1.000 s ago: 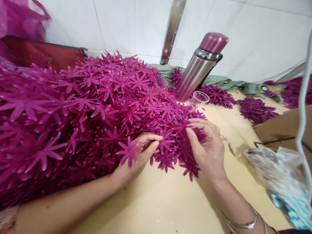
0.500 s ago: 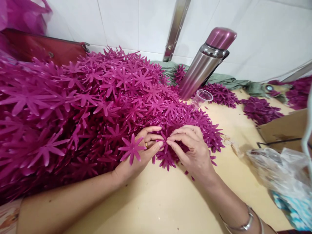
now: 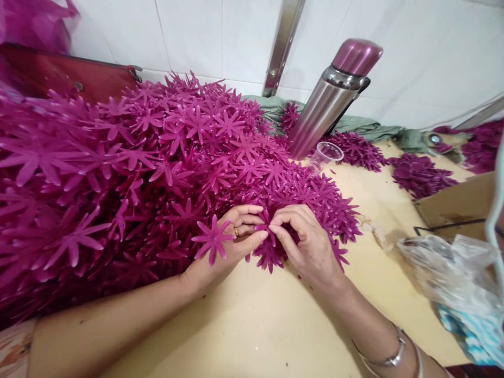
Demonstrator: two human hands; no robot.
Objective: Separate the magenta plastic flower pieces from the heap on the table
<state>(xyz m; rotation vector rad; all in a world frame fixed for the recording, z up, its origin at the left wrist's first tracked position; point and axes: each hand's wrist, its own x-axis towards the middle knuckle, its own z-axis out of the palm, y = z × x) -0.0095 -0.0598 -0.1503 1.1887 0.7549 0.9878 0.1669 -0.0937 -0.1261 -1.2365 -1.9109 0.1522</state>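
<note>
Between my two hands is a magenta star-shaped flower piece with narrow petals. My left hand, a ring on one finger, pinches its left side with thumb and fingers. The thumb and forefinger of my right hand are closed on it near the centre, the fingertips hiding part of it. Another flower piece rests against the back of my left hand. A large heap of the same flower pieces spreads behind and left of my hands, and several lie just below my fingertips.
Behind the heap a steel flask with a purple cap stands near a clear plastic cup. To the right are darker magenta pieces, a cardboard box and clear plastic bags. A red bag sits at the back left.
My right hand's fingers have bent and drawn closer together over the flower piece, shifting slightly left. My left hand holds nearly the same place.
</note>
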